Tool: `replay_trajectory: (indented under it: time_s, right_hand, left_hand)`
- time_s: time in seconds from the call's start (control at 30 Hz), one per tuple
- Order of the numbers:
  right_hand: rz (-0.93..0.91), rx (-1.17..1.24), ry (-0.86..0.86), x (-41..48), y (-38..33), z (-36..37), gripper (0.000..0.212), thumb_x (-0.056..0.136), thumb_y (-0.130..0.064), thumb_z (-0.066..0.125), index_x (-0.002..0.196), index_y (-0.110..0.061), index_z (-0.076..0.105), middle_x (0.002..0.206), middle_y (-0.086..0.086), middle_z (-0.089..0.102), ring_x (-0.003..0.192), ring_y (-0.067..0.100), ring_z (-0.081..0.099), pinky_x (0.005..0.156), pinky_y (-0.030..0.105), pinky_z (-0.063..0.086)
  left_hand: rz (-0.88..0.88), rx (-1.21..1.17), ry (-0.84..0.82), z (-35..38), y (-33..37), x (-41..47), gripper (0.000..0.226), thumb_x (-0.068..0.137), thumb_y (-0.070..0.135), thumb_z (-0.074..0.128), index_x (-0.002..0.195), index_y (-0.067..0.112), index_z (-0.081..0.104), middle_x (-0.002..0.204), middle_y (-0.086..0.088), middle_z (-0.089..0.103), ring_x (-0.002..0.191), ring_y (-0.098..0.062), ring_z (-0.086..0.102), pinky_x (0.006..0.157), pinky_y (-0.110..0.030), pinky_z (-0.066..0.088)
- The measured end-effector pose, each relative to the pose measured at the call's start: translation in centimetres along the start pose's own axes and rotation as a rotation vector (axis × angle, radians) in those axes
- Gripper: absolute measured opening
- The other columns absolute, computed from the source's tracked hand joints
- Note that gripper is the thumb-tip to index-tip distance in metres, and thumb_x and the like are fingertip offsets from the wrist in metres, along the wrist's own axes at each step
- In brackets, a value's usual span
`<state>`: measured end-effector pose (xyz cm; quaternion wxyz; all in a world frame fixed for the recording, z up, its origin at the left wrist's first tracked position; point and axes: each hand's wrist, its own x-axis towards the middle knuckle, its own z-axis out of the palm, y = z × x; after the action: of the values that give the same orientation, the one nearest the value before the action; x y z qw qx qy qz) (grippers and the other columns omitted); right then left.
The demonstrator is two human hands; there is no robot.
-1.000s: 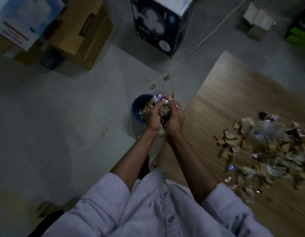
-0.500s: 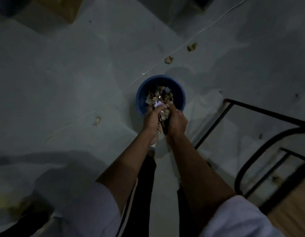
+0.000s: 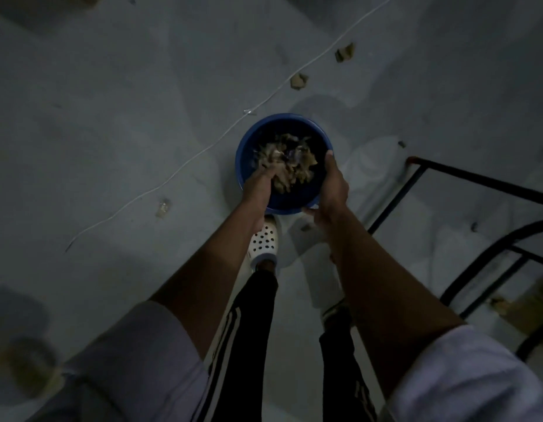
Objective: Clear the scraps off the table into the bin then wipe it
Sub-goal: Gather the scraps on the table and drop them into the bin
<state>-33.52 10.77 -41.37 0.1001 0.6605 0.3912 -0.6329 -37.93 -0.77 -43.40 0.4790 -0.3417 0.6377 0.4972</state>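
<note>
The blue bin [image 3: 243,153] stands on the grey floor just beyond my feet, with a heap of brown and pale scraps [image 3: 290,166] inside it. My left hand [image 3: 258,185] reaches over the bin's near-left rim, fingers spread downward among blurred, loose scraps. My right hand [image 3: 332,185] is at the bin's right rim, fingers extended, with nothing in it. The two hands are apart. The table top is out of view.
A thin white cable [image 3: 185,166] crosses the floor behind the bin. Stray scraps lie on the floor beyond the bin [image 3: 299,81], farther back [image 3: 344,52] and to its left [image 3: 163,207]. A black metal frame [image 3: 477,181] stands at the right. My white clog [image 3: 264,242] is just before the bin.
My hands, pressed together around a bundle of scraps a moment ago, have come down over the bin and parted. The scraps have dropped out of them into it.
</note>
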Motion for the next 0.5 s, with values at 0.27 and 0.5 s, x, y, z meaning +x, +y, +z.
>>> replay_trajectory:
  time_s: [0.27,0.5]
  right_hand:
    - [0.025,0.121,-0.024,-11.5,-3.2,-2.9,0.037,0.1,-0.046,0.055,0.118,-0.015,0.065,0.103,0.001,0.067,0.082,0.011,0.062,0.061,0.029,0.052]
    - [-0.117,0.322,-0.262,-26.6,-6.9,-10.6,0.027,0.1,-0.04,0.056,0.109,-0.018,0.069,0.082,-0.006,0.07,0.075,0.01,0.065,0.069,0.031,0.053]
  left_hand:
    - [0.115,0.059,-0.045,2.0,1.7,-13.0,0.021,0.104,0.027,0.054,0.121,0.019,0.063,0.12,-0.008,0.068,0.093,-0.017,0.063,0.08,-0.033,0.05]
    - [0.479,0.092,0.065,5.0,3.1,-29.1,0.015,0.1,0.021,0.057,0.09,0.025,0.068,0.078,-0.001,0.071,0.066,-0.018,0.063,0.067,-0.036,0.053]
